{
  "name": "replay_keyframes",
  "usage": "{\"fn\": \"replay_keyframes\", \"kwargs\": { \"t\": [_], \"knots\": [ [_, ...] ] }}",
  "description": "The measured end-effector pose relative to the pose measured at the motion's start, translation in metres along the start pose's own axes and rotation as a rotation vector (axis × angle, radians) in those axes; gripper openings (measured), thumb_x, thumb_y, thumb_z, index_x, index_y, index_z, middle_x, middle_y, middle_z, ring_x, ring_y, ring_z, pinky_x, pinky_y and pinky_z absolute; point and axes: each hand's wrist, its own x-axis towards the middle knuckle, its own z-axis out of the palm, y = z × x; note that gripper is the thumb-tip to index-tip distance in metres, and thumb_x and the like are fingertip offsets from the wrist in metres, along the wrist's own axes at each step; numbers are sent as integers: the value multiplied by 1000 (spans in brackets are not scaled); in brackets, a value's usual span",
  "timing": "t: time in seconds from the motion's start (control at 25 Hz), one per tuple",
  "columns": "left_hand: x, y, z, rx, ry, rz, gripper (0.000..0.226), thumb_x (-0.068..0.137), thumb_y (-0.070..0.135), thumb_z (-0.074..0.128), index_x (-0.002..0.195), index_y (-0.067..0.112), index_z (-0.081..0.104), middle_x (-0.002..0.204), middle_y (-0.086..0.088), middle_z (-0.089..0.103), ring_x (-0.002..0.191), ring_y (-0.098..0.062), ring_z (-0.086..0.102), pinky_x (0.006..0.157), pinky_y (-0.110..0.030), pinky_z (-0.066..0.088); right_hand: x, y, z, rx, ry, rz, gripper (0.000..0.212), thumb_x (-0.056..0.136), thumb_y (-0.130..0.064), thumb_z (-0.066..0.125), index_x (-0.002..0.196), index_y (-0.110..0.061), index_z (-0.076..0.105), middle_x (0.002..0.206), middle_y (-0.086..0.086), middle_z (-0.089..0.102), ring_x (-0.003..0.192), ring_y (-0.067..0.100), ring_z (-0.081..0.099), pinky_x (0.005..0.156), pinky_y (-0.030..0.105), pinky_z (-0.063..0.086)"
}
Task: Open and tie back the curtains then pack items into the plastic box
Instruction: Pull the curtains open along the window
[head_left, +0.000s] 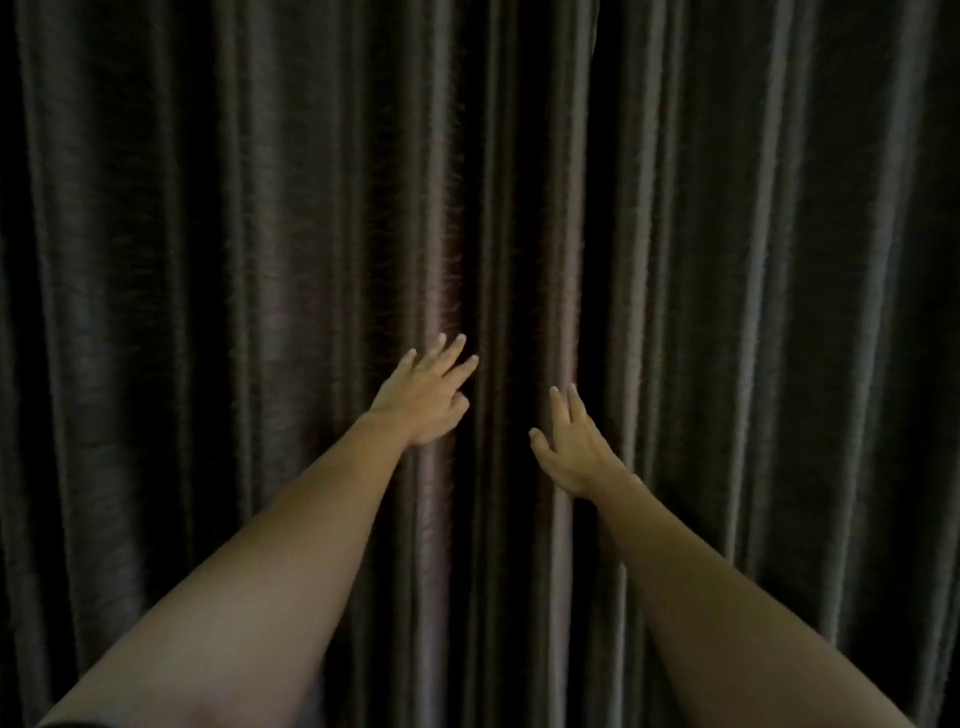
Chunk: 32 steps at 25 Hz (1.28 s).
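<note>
Two dark brown-grey pleated curtains fill the whole view and hang closed, the left curtain (234, 312) meeting the right curtain (753, 312) near the middle. My left hand (423, 397) reaches forward with straight, spread fingers against a fold of the left curtain beside the central gap. My right hand (571, 452) is stretched out with straight fingers at the inner edge of the right curtain; some of its fingers are hidden in the dark fold. Neither hand grips any fabric. The plastic box and the items are out of view.
Nothing but curtain fabric shows from edge to edge. The room is dim, with a faint sheen on the folds near the centre (447, 260).
</note>
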Motion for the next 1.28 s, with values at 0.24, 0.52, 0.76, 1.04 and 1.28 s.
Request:
{"fn": "replay_keyframes", "kwargs": {
  "t": [0.24,0.52,0.76,1.04,1.28],
  "knots": [
    [105,8,-13,113,277,59,55,99,33,26,149,32,3,159,0,-14,145,-20,-15,116,-45,-4,89,40,-12,206,55,-41,72,96,-25,40,150,-14,-6,159,6,-13,146,20,6,108,21,13],
    [188,1,-41,430,488,-40,48,98,50,20,145,41,21,158,0,-17,145,-26,-16,110,-60,-10,191,34,-10,391,83,-288,65,96,-27,40,151,-14,7,154,11,27,139,25,32,115,32,24],
    [194,-40,-62,621,658,-286,39,86,42,53,119,22,46,158,-12,-13,145,-33,-12,106,-70,2,234,-1,24,315,284,-507,61,86,-60,42,140,-32,41,154,6,15,142,25,20,116,37,20],
    [170,-104,-69,380,746,-378,50,90,26,54,137,22,36,158,-15,-7,146,-35,2,111,-55,27,262,-76,69,581,239,-712,85,75,-71,41,148,-37,14,159,3,-9,146,18,-1,116,37,15],
    [135,-159,-87,460,671,-470,56,96,26,42,147,26,17,159,-7,5,146,-26,7,113,-52,25,274,-148,97,771,154,-806,113,67,-74,48,149,-23,-12,157,-4,-18,140,3,-16,115,27,2]
  ]
}}
